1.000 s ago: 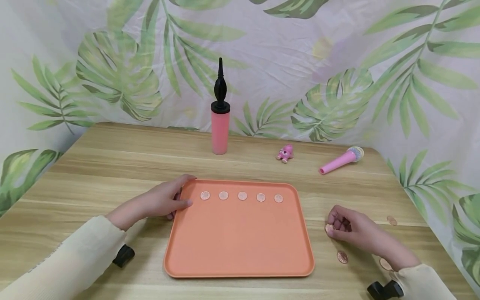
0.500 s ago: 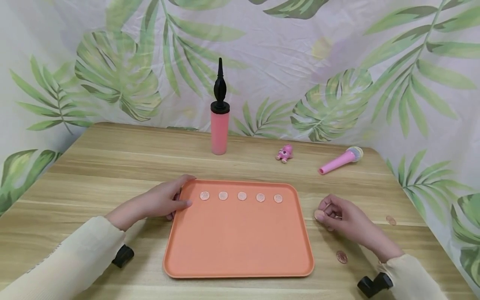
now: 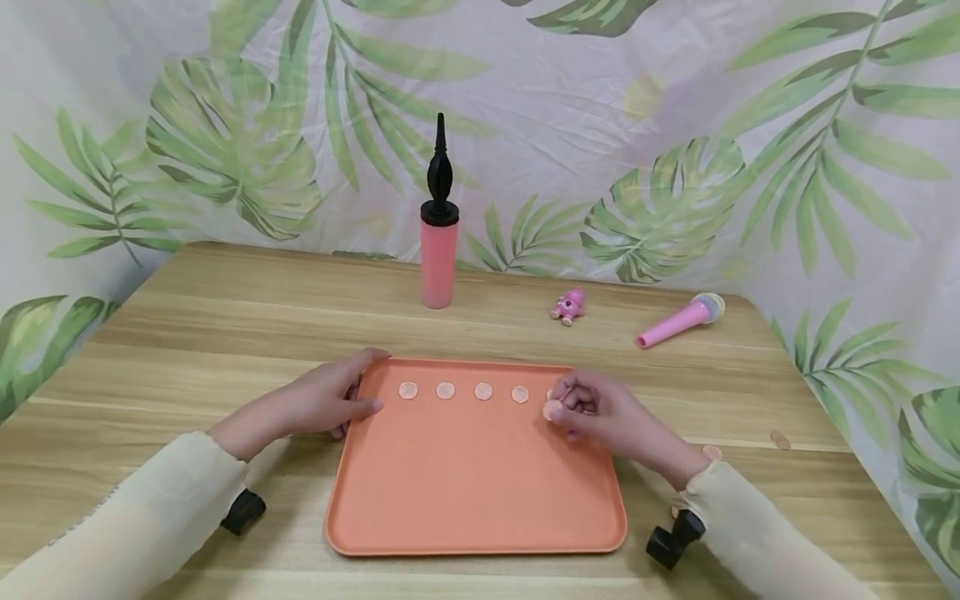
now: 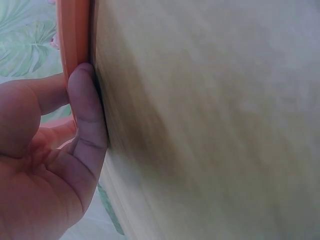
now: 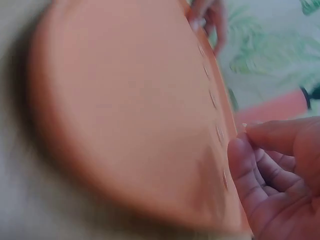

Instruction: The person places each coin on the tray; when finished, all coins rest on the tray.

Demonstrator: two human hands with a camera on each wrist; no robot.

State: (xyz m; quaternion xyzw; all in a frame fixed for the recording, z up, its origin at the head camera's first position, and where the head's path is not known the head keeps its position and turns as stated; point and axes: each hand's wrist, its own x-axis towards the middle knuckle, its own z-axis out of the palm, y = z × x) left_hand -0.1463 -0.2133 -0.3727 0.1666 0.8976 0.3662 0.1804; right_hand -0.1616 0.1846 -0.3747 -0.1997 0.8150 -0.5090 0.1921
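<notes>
The right hand [image 3: 600, 412] pinches a coin [image 3: 552, 410] over the tray [image 3: 480, 500]; dropped carelessly, it could knock the far-right coin; the left hand [image 3: 326, 404] grips the tray's left rim.

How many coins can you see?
8: four clear in the tray's top row, a fifth behind the right hand, one in its fingers, two on the table. More may be hidden.

R hand [image 5: 280, 175] curled over blurry tray [image 5: 125, 110]
</notes>
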